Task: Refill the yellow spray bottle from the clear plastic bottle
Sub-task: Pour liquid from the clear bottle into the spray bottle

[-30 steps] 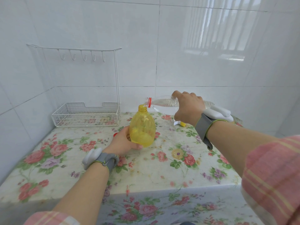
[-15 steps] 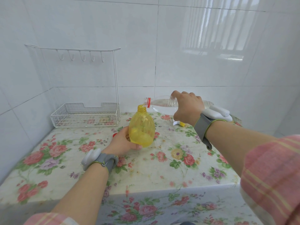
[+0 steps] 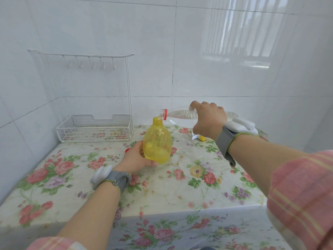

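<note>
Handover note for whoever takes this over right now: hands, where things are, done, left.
Left hand: holds the yellow spray bottle upright at the table, neck open.
Right hand: grips the clear plastic bottle, tipped near level, mouth over the yellow neck.
Done: both bottles are open, the pour is under way, and liquid fills the yellow bottle's lower part.
Left: finish filling, set the clear bottle down, and refit what looks like the spray head, lying on the table behind the right wrist.
</note>
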### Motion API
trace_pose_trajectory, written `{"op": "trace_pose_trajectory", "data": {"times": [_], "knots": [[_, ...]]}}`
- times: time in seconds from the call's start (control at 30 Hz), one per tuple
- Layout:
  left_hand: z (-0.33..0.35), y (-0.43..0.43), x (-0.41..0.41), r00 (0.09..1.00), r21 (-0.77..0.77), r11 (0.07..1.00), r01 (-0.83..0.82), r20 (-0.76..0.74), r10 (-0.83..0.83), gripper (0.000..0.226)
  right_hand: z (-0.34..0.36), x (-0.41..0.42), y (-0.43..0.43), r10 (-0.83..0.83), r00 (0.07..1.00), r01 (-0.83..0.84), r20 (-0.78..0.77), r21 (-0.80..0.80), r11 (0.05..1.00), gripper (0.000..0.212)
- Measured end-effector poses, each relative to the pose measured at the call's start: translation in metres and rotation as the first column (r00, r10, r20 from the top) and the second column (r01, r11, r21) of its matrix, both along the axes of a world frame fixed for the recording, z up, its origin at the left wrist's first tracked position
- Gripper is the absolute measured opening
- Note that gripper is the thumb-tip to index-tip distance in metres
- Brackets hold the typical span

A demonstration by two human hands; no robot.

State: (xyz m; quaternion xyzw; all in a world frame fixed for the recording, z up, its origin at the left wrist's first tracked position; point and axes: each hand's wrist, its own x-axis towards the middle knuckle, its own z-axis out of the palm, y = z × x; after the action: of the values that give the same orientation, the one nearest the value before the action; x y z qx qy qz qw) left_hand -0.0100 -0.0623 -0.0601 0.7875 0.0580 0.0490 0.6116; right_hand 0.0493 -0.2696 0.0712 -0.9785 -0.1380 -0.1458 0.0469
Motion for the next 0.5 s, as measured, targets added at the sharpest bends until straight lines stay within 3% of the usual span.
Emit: {"op": "trace_pose_trajectory", "data": {"times": [0.5], "knots": [[0.0016, -0.0013, -0.0011, 1.0, -0.014, 1.0, 0.009, 0.004, -0.009, 0.08, 0.0025, -0.0009, 0.0002, -0.006, 1.0, 0.005, -0.011, -0.013, 1.0, 0.064]]}}
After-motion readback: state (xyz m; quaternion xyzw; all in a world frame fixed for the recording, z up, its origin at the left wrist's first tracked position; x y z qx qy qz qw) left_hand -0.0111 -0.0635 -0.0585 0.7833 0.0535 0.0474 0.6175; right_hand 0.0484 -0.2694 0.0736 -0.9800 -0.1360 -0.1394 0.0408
